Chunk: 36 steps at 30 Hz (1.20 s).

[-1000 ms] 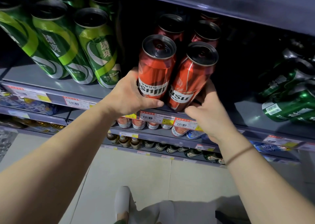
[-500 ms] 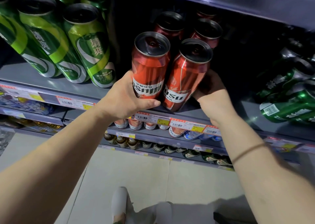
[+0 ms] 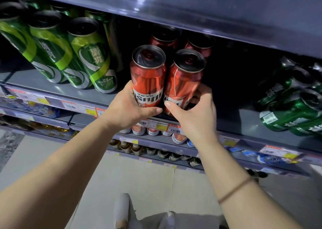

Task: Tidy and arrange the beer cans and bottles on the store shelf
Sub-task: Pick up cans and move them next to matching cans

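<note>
Two tall red beer cans stand side by side at the front of the grey shelf [image 3: 247, 120]. My left hand [image 3: 129, 108] wraps the base of the left red can [image 3: 148, 77], thumb across its front. My right hand [image 3: 195, 112] grips the base of the right red can [image 3: 184, 78], fingers behind it and thumb in front. Both cans stand upright and touch each other. Two more red cans [image 3: 165, 38] stand behind them in shadow.
Light green cans [image 3: 92, 57] stand in rows to the left. Dark green cans [image 3: 294, 110] lie wrapped in a pack at the right, with a dark gap between them and the red cans. The shelf above [image 3: 226, 16] hangs low. Lower shelves hold more cans and bottles.
The right red can was tilted and now stands upright against the left one. My right hand has shifted around its base, thumb now in front. The camera view has moved.
</note>
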### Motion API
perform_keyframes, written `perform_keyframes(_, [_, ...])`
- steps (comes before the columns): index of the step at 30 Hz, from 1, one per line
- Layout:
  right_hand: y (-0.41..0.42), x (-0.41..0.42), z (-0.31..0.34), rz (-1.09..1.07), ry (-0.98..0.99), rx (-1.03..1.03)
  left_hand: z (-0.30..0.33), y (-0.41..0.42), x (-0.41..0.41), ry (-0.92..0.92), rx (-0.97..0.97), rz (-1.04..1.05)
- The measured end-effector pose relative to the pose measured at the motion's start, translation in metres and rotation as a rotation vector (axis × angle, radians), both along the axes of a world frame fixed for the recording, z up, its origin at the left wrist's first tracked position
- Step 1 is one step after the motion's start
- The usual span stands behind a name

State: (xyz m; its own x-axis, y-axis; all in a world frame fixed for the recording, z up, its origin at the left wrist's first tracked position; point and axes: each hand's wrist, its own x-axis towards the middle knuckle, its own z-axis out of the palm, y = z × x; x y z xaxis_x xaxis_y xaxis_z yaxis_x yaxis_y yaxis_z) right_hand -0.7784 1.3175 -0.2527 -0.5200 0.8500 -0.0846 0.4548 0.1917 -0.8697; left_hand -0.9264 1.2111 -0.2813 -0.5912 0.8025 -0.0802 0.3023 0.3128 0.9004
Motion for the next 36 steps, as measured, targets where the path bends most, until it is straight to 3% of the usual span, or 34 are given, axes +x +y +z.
perform_keyframes(10, [0.015,0.024,0.004,-0.090,-0.020,0.057,-0.001,0.004,0.006,0.053,-0.011,0.017])
perform_keyframes(18, [0.014,0.015,-0.006,0.058,0.000,0.032,-0.003,0.003,0.007,0.102,-0.055,0.062])
perform_keyframes(21, [0.028,0.025,-0.007,0.078,0.205,-0.178,-0.001,0.001,0.009,0.110,-0.065,0.066])
perform_keyframes(24, [0.059,0.024,-0.010,-0.145,0.389,-0.272,-0.002,0.002,0.010,0.103,-0.069,0.079])
perform_keyframes(27, [0.091,0.006,-0.011,-0.150,0.309,-0.102,-0.005,0.002,0.010,0.114,-0.064,0.087])
perform_keyframes(32, [0.129,-0.017,-0.003,0.134,-0.081,-0.014,-0.009,0.001,0.011,0.102,-0.063,0.094])
perform_keyframes(36, [0.142,-0.031,0.004,0.369,-0.094,-0.012,-0.016,0.005,0.014,0.198,-0.138,0.125])
